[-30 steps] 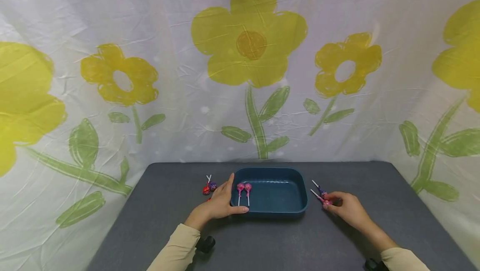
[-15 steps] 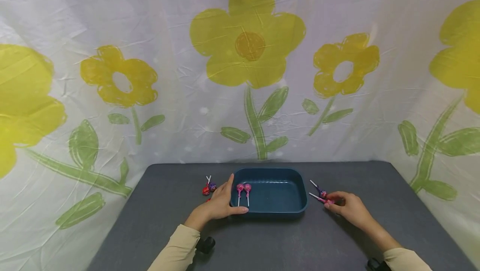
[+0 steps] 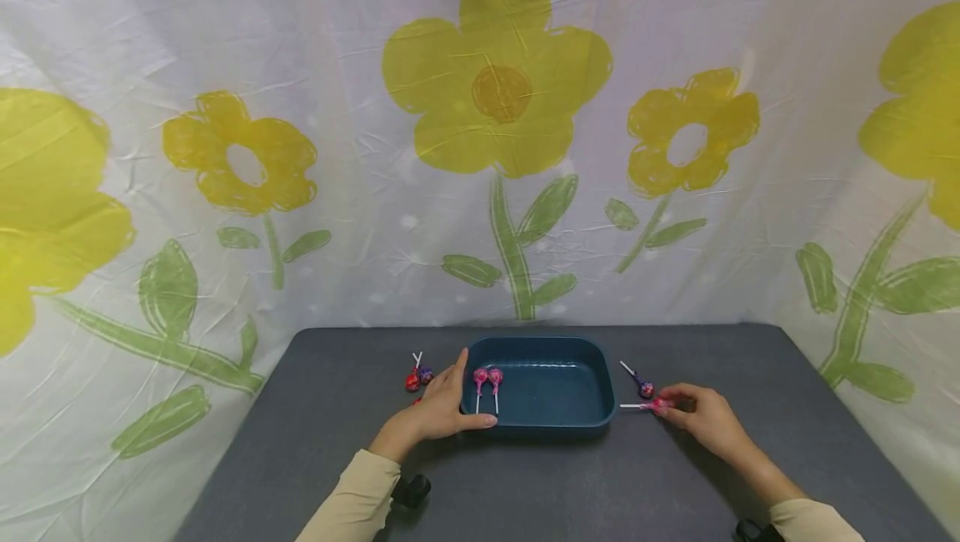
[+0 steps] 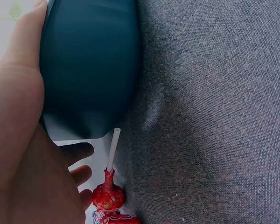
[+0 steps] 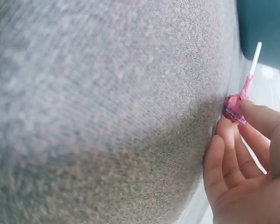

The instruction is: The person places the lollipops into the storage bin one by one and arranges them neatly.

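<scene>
red-wrapped round lollipop (image 3: 412,381), 10 o'clock from left hand (image 3: 437,409); fingers straight, spread against dark-blue rectangular plastic tray (image 3: 555,424). purple-wrapped round lollipop (image 3: 646,390), tray's 3 o'clock; at its 4, pink-wrapped round lollipop (image 3: 655,404) pinched between fingers of right hand (image 3: 701,417). slack pinch could drop it; wide sweep, roll purple one.

The tray (image 3: 558,392) looks like smooth plastic with a soft sheen, the desk (image 3: 562,488) like matt, grainy woven cloth. The pink wrapper (image 5: 247,88) and red wrapper (image 4: 108,196) look thin, glossy and crinkled, the white stick (image 5: 255,58) smooth. The flowered backdrop (image 3: 375,250) is a creased, faintly shiny sheet, the sleeve (image 3: 348,500) soft matt cloth.
</scene>
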Motion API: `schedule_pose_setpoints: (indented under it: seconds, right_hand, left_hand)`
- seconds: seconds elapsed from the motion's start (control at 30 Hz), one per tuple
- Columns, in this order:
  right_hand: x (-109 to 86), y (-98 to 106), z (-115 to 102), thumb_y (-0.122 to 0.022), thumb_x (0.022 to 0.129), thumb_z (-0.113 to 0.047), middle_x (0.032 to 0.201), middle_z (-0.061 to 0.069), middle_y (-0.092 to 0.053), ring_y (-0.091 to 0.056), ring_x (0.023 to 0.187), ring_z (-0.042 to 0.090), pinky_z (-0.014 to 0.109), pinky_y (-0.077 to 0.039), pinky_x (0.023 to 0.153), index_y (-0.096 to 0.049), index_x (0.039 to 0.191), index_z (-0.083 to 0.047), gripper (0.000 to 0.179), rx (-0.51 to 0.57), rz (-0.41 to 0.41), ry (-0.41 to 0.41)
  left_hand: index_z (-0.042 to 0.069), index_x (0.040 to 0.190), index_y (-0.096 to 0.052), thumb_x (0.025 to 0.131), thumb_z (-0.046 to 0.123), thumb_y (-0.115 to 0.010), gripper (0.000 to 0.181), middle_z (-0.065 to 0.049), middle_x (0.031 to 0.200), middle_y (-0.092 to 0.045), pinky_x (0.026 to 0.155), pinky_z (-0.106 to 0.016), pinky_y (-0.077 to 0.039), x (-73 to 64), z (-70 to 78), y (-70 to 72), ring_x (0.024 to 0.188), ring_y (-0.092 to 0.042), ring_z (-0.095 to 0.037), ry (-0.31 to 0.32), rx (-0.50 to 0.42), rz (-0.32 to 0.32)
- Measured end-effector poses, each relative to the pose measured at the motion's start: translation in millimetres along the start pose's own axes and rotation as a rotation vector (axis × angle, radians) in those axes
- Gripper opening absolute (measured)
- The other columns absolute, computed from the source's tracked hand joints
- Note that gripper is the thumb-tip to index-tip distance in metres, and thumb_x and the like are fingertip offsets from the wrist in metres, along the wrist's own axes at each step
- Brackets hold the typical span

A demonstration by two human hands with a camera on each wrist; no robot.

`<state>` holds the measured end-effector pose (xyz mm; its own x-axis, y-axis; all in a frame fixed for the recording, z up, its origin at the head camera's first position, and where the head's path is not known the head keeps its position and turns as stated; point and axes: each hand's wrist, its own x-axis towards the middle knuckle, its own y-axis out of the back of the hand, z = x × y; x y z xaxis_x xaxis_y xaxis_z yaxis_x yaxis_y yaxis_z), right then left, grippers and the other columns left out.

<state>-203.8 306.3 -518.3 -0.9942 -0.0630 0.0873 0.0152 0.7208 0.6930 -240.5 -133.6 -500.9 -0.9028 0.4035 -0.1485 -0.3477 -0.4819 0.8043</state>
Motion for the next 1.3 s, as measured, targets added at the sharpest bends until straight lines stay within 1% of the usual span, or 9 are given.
schedule_pose_setpoints:
  seconds: [0.13, 0.3, 0.47, 0.7, 0.83, 1.0, 1.07, 1.17, 1.3]
  right_hand:
    - [0.4, 1.9, -0.8, -0.076, 0.086, -0.016, 0.098, 0.015, -0.074, -0.061, 0.067, -0.002, 0.023, -0.052, 0.056, -0.07, 0.111, 0.0, 0.03, 0.046, -0.034, 0.0]
    - [0.8, 4.0, -1.6, -0.07, 0.09, -0.011, 0.094, 0.014, -0.072, -0.059, 0.065, 0.002, 0.024, -0.05, 0.056, -0.068, 0.117, 0.002, 0.03, 0.101, -0.096, -0.019]
    - [0.3, 4.5, -2.4, -0.069, 0.092, -0.018, 0.089, 0.012, -0.072, -0.06, 0.065, 0.003, 0.025, -0.051, 0.057, -0.068, 0.117, 0.002, 0.032, 0.154, -0.101, -0.022]
    - [1.4, -0.8, -2.7, -0.072, 0.09, -0.023, 0.087, 0.009, -0.074, -0.058, 0.064, 0.001, 0.023, -0.05, 0.057, -0.069, 0.11, -0.001, 0.03, 0.109, -0.048, -0.03]
    - [2.2, -1.1, -3.5, -0.072, 0.09, -0.022, 0.09, 0.01, -0.074, -0.057, 0.064, -0.001, 0.023, -0.05, 0.057, -0.071, 0.109, -0.001, 0.028, 0.087, -0.067, -0.005]
    - [1.4, 1.5, -4.1, -0.07, 0.092, -0.021, 0.1, 0.016, -0.075, -0.062, 0.07, 0.001, 0.025, -0.053, 0.059, -0.068, 0.119, 0.002, 0.035, 0.126, -0.131, 0.006]
    - [1.1, 1.6, -4.4, -0.07, 0.092, -0.023, 0.101, 0.016, -0.075, -0.065, 0.072, 0.001, 0.025, -0.054, 0.06, -0.067, 0.121, 0.002, 0.038, 0.14, -0.14, -0.003]
    - [0.8, 0.8, -5.0, -0.071, 0.092, -0.026, 0.1, 0.015, -0.075, -0.065, 0.072, 0.001, 0.025, -0.054, 0.059, -0.068, 0.12, 0.001, 0.039, 0.128, -0.127, -0.011]
    - [0.3, -0.9, -5.5, -0.075, 0.088, -0.026, 0.103, 0.014, -0.074, -0.058, 0.065, 0.0, 0.023, -0.05, 0.057, -0.071, 0.115, -0.002, 0.036, 0.09, -0.09, -0.008]
  left_hand:
    - [0.011, 0.16, 0.009, 0.079, 0.067, -0.07, 0.125, -0.018, 0.166, -0.016, 0.12, -0.063, -0.017, 0.3, -0.6, -0.2, 0.153, -0.018, -0.04, 0.006, -0.001, 0.0]
    - [0.011, 0.159, 0.009, 0.08, 0.067, -0.069, 0.125, -0.018, 0.166, -0.016, 0.12, -0.063, -0.017, 0.6, -0.6, -0.6, 0.153, -0.018, -0.039, 0.008, 0.003, -0.006]
    - [0.012, 0.16, 0.009, 0.079, 0.068, -0.069, 0.126, -0.018, 0.166, -0.016, 0.119, -0.064, -0.018, 0.2, 0.2, 0.0, 0.153, -0.018, -0.04, 0.013, 0.005, -0.004]
    - [0.012, 0.159, 0.009, 0.079, 0.067, -0.07, 0.126, -0.019, 0.165, -0.017, 0.119, -0.064, -0.018, 0.0, 0.2, -0.6, 0.153, -0.019, -0.041, 0.006, 0.006, -0.002]
    - [0.011, 0.159, 0.009, 0.078, 0.071, -0.067, 0.127, -0.019, 0.166, -0.016, 0.119, -0.065, -0.017, -0.6, 0.2, 0.5, 0.153, -0.018, -0.042, -0.007, 0.002, -0.004]
    - [0.01, 0.159, 0.009, 0.077, 0.074, -0.066, 0.128, -0.02, 0.166, -0.016, 0.119, -0.065, -0.017, -0.6, -0.8, 0.4, 0.152, -0.017, -0.042, -0.007, 0.002, -0.008]
    - [0.011, 0.159, 0.009, 0.078, 0.072, -0.067, 0.127, -0.019, 0.166, -0.016, 0.119, -0.065, -0.018, -1.2, -0.4, 0.6, 0.152, -0.017, -0.042, 0.0, -0.002, -0.005]
    - [0.011, 0.16, 0.008, 0.079, 0.068, -0.069, 0.126, -0.019, 0.165, -0.017, 0.118, -0.065, -0.019, -2.0, 0.8, 0.9, 0.152, -0.018, -0.042, 0.002, -0.006, -0.002]
    - [0.01, 0.159, 0.009, 0.079, 0.067, -0.07, 0.126, -0.019, 0.166, -0.016, 0.119, -0.064, -0.019, -1.7, 0.8, 0.6, 0.153, -0.018, -0.041, -0.002, -0.006, -0.005]
